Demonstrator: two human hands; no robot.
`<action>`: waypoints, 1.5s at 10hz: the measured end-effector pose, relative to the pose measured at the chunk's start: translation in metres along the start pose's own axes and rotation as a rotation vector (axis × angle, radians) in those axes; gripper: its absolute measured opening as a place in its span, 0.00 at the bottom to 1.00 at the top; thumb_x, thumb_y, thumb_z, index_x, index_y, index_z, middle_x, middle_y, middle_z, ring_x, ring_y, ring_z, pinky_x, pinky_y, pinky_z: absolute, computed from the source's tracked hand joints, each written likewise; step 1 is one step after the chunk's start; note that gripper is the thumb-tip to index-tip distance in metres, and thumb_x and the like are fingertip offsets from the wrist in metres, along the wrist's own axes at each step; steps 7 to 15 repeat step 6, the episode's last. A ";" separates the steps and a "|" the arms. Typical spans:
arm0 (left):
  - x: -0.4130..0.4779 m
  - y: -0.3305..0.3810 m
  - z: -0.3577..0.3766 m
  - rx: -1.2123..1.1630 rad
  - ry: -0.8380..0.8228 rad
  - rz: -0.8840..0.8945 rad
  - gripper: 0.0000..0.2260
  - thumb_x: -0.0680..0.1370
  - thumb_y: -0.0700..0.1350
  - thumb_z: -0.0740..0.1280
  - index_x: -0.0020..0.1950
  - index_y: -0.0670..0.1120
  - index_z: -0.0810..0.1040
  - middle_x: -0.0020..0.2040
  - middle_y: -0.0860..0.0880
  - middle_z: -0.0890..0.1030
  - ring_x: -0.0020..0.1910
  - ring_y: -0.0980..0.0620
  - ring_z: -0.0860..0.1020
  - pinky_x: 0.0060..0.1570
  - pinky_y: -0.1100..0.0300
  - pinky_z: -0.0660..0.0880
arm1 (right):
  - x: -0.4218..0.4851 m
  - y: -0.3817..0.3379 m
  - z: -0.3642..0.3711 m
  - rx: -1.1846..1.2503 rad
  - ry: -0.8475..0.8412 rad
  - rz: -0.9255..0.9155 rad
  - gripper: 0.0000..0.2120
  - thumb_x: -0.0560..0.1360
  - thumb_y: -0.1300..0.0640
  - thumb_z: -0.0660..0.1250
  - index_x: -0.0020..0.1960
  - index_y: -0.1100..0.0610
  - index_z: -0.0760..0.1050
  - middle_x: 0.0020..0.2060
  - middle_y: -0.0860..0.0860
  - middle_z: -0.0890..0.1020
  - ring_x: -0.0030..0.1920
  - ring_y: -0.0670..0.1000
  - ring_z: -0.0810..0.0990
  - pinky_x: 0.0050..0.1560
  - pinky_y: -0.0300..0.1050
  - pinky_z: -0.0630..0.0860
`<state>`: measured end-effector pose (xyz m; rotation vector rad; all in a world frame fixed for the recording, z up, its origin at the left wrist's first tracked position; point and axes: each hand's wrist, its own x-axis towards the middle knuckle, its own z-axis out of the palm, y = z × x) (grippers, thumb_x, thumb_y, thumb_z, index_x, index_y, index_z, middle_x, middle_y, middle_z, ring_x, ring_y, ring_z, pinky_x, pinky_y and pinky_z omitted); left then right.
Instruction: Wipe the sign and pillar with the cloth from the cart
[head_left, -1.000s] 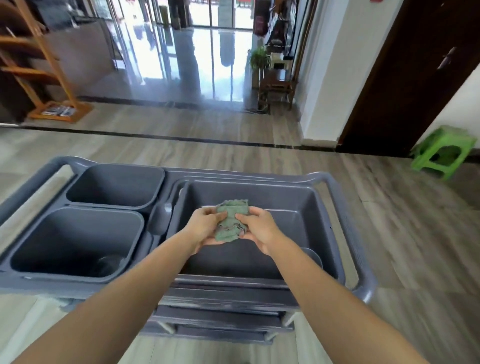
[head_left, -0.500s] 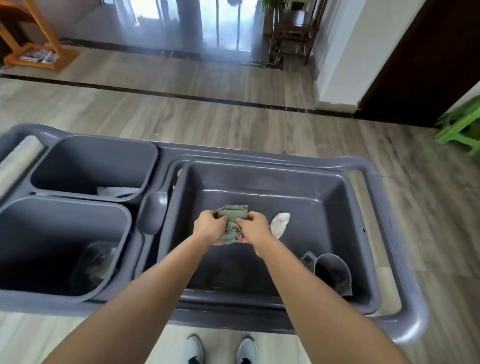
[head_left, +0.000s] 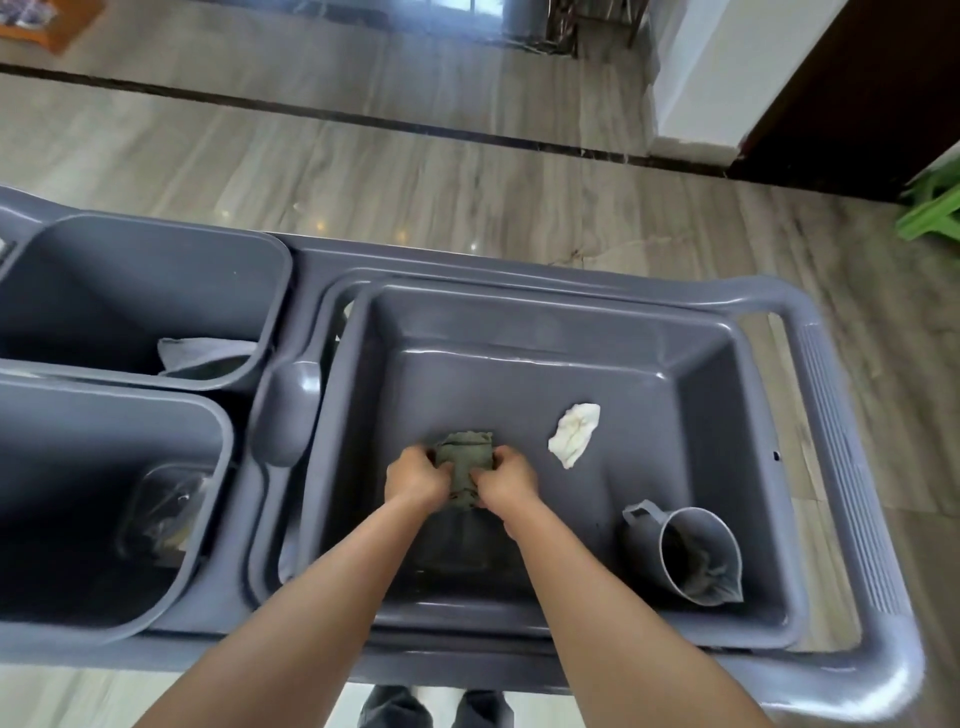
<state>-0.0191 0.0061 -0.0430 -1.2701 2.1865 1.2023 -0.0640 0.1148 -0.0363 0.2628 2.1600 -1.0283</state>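
While over tub (head_left: 717, 415), hands (head_left: 460, 480) bunch cloth (head_left: 464, 465) between.

Daylight came in from the top of the frame, where the polished floor (head_left: 467, 171) carried pale streaks of glare and a few small bright specks. The grey cart (head_left: 841, 467) showed soft sheen along its rim at the right and lower right. The deep bin (head_left: 104, 519) at the left fell into shadow inside. Straight lines bowed toward the edges from the wide lens. The corners, the upper left above all, were smeared and soft; the centre was sharp.
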 end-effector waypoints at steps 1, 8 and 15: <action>0.002 -0.007 -0.001 -0.023 -0.009 0.003 0.19 0.77 0.47 0.70 0.67 0.44 0.78 0.61 0.42 0.83 0.59 0.42 0.81 0.52 0.55 0.76 | -0.003 0.001 0.001 -0.065 0.020 -0.022 0.14 0.76 0.61 0.66 0.61 0.61 0.77 0.58 0.60 0.83 0.58 0.61 0.81 0.58 0.53 0.79; -0.046 0.025 -0.052 0.422 -0.069 0.164 0.17 0.78 0.49 0.64 0.62 0.40 0.78 0.61 0.40 0.81 0.58 0.40 0.80 0.51 0.53 0.77 | -0.060 -0.036 -0.048 -0.682 -0.048 -0.075 0.18 0.80 0.57 0.59 0.66 0.63 0.75 0.66 0.60 0.78 0.64 0.63 0.78 0.58 0.50 0.75; -0.046 0.025 -0.052 0.422 -0.069 0.164 0.17 0.78 0.49 0.64 0.62 0.40 0.78 0.61 0.40 0.81 0.58 0.40 0.80 0.51 0.53 0.77 | -0.060 -0.036 -0.048 -0.682 -0.048 -0.075 0.18 0.80 0.57 0.59 0.66 0.63 0.75 0.66 0.60 0.78 0.64 0.63 0.78 0.58 0.50 0.75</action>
